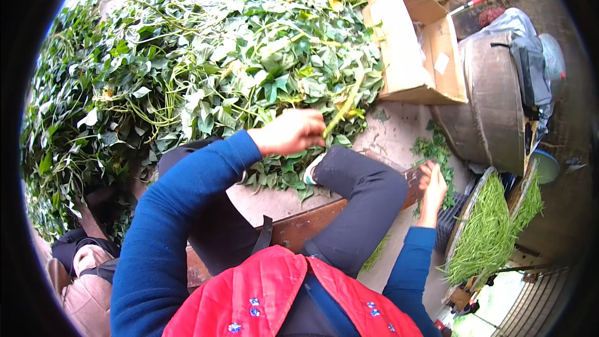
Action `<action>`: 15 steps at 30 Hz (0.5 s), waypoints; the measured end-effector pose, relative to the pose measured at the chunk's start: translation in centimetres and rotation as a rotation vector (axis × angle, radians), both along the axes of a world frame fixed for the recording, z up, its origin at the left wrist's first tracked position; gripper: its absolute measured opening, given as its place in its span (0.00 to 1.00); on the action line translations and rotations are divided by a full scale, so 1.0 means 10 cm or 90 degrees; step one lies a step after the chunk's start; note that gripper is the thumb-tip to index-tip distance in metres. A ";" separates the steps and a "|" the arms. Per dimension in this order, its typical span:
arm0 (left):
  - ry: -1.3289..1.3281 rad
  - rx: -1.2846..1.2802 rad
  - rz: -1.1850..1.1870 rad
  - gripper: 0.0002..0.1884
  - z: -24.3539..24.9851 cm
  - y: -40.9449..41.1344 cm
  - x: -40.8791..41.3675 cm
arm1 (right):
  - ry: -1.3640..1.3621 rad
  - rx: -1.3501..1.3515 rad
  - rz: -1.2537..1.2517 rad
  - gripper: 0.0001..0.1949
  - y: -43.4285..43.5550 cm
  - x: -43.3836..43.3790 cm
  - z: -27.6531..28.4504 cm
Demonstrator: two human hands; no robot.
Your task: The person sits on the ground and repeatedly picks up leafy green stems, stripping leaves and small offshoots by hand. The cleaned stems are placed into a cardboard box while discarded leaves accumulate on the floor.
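My left hand (295, 133) reaches over the near edge of a large heap of leafy green vines (262, 56). Its curled fingers hold the lower end of a slightly blurred green stem (344, 107), which slants up to the right. Out beyond my right knee is my right hand (433, 187), fingers bent and raised. Whether anything thin is pinched in them cannot be made out. Beside and behind that hand, a small pile of green leaves (437, 147) lies on the floor.
An open cardboard box (421, 65) sits at the heap's right, beside a big brown drum-like container (496, 98). Round trays of trimmed green stems (482, 229) stand at right. A wooden bench (299, 224) runs beneath me. Another person (89, 267) is at lower left.
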State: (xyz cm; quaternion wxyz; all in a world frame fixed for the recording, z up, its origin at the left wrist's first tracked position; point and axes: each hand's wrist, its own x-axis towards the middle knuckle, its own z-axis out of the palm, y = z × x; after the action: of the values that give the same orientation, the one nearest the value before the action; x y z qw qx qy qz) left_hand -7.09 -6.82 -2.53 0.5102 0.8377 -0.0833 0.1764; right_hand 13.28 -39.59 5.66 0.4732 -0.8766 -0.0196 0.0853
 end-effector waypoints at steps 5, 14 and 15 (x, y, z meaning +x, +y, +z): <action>-0.057 0.060 -0.137 0.07 0.07 -0.22 -0.30 | 0.505 0.150 0.355 0.25 1.82 -0.45 0.38; 0.118 0.192 0.036 0.30 -0.25 0.09 -0.55 | 0.297 -0.239 0.651 0.09 3.09 -0.14 0.73; 0.073 0.232 0.147 0.35 -0.29 0.16 -0.46 | 0.114 -0.182 0.776 0.09 3.25 0.37 0.75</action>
State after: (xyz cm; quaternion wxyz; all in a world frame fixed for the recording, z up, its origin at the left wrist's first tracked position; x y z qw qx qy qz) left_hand -11.65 -5.22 -5.47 0.3306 0.9286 0.0121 0.1681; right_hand 17.03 -7.08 13.12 0.2178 -0.7518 -0.4642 0.4146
